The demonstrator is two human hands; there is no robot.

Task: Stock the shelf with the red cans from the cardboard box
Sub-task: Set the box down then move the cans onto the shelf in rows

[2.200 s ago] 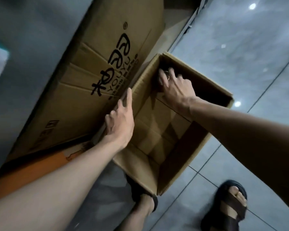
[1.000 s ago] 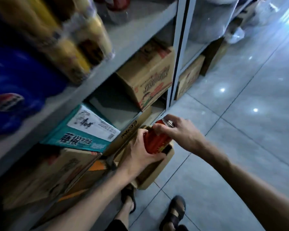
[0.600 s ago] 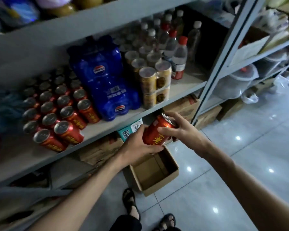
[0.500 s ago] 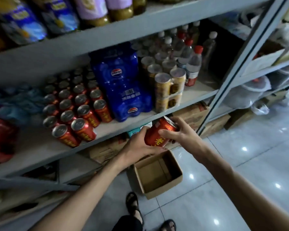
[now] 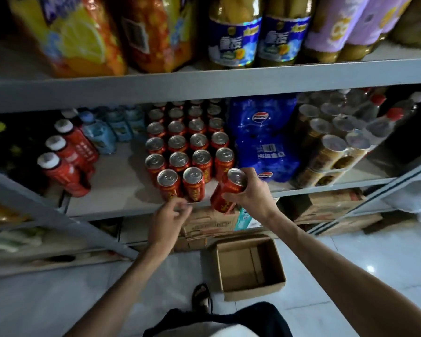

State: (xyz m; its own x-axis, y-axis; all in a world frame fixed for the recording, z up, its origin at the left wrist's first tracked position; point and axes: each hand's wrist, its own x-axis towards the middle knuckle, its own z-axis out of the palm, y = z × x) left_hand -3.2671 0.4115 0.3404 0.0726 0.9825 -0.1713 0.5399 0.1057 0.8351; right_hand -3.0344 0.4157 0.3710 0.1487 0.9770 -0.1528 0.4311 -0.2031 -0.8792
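Observation:
My right hand [image 5: 252, 190] grips a red can [image 5: 225, 194], tilted, at the front edge of the grey shelf [image 5: 122, 205], just right of the two front cans [image 5: 181, 184]. Behind them several rows of red cans [image 5: 187, 142] stand upright. My left hand [image 5: 170, 218] hangs below the shelf edge, blurred, fingers loosely curled, holding nothing. The cardboard box [image 5: 249, 267] lies on the floor below with no cans showing inside.
A blue shrink-wrapped pack [image 5: 263, 139] stands right of the cans, with gold cans [image 5: 331, 152] and bottles beyond. Red bottles [image 5: 66, 161] stand at the left. Large bottles fill the upper shelf [image 5: 204, 86]. Cartons sit on the lowest shelf. My foot [image 5: 202, 297] is beside the box.
I rose from the box with a red can held in both hands. The left hand has let go and dropped; the right hand carried the can to the shelf edge.

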